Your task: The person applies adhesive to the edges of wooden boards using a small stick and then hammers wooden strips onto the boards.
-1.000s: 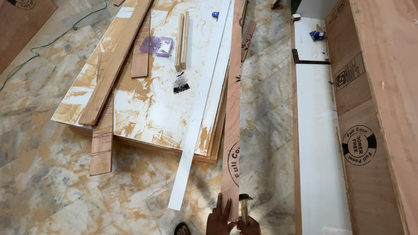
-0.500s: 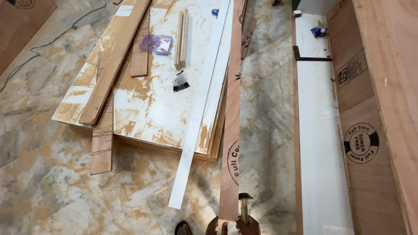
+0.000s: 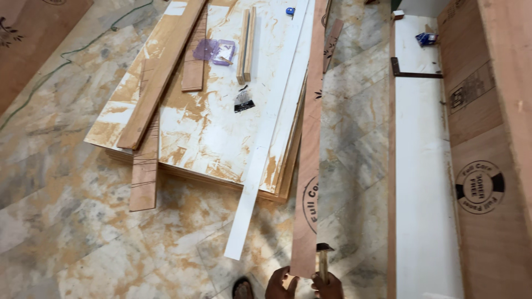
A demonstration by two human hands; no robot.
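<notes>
- One marble floor [image 3: 66, 232], veined in grey and ochre, carries everything.
- One tall plywood cabinet carcass [image 3: 487, 166] lies along the right, its inner face white [image 3: 424, 182]; one dark metal square [image 3: 413, 72] rests across that white face, and one small blue packet [image 3: 425, 39] sits beyond it.
- One stack of white-faced boards [image 3: 205, 127], smeared with glue, lies flat on the floor left of centre.
- One long reddish plywood strip [image 3: 309, 144] runs from the top of the view down to the hands, its near end between them, beside the stack's right edge.
- One white laminate strip [image 3: 260, 166] lies along the stack's right side and overhangs its near edge.
- Three wooden planks lie on the stack's left part: one pale, diagonal [image 3: 160, 72], one narrow and marked [image 3: 145, 166], one short [image 3: 194, 69].
- Two thin pale battens [image 3: 246, 44] lie side by side near the stack's middle.
- One clear purple box [image 3: 215, 51] sits left of the battens.
- One small dark brush [image 3: 243, 101] lies below them.
- Two hands at the bottom edge: the left hand [image 3: 280, 283] has its grip closed on the strip's near end; the right hand [image 3: 328, 288] is closed round one hammer [image 3: 323, 259], head upward, just beside the strip.
</notes>
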